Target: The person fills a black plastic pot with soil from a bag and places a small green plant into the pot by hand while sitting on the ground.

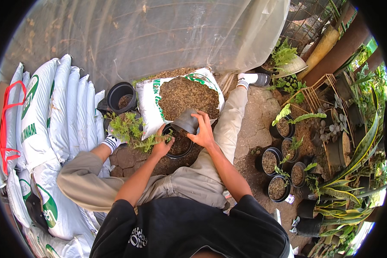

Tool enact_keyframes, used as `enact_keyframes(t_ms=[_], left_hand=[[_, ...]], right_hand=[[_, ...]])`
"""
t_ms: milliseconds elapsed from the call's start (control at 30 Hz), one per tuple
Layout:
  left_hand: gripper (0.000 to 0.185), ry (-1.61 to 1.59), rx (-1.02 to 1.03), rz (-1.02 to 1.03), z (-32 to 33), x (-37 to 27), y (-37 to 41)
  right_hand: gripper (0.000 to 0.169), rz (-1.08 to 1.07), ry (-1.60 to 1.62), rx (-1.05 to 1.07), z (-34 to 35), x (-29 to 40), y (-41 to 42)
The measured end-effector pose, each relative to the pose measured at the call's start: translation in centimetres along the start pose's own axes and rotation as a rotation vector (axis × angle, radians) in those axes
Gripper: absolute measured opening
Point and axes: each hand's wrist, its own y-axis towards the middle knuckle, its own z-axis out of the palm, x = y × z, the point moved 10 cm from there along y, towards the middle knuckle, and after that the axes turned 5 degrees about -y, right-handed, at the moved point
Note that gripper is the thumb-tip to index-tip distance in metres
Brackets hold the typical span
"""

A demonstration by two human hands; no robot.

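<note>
Between my legs stands a black plastic pot point(179, 154) with dark potting mix inside. My left hand point(163, 144) is at its left rim, its fingers around the base of a small fern point(147, 143) whose fronds lean out to the left. In my right hand point(203, 129) is a small dark grey pot point(184, 121), tipped over the black pot with its mouth downward. Just beyond lies a white sack point(150, 104), cut open on top and full of brown potting mix point(188, 96).
Stacked white sacks point(59, 109) line my left, with a red-handled bag point(9, 129). A black pot point(122, 96) and a leafy flowering plant point(125, 127) sit beside the open sack. Several potted ferns point(279, 188) and snake plants point(345, 193) stand right. Plastic sheeting point(148, 35) hangs ahead.
</note>
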Motion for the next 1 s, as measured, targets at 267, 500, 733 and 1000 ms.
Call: enact_keyframes(t_ms=[267,500,733,1000], left_hand=[[0.075,-0.063,0.031,-0.064,0.2,0.4,0.0],[0.074,0.056,-0.007,0.024,-0.1,-0.1,-0.2],[0.074,-0.088,0.062,-0.136,0.5,1.2,0.0],[0.080,0.014,0.019,-0.023,-0.1,-0.1,0.0]], right_hand=[[0.082,-0.010,0.000,0.020,0.1,0.2,-0.1],[0.082,-0.026,0.006,0.029,0.3,0.7,-0.2],[0.081,-0.043,0.020,-0.012,-0.4,1.1,-0.2],[0.079,-0.011,-0.017,0.046,0.1,0.8,-0.2]])
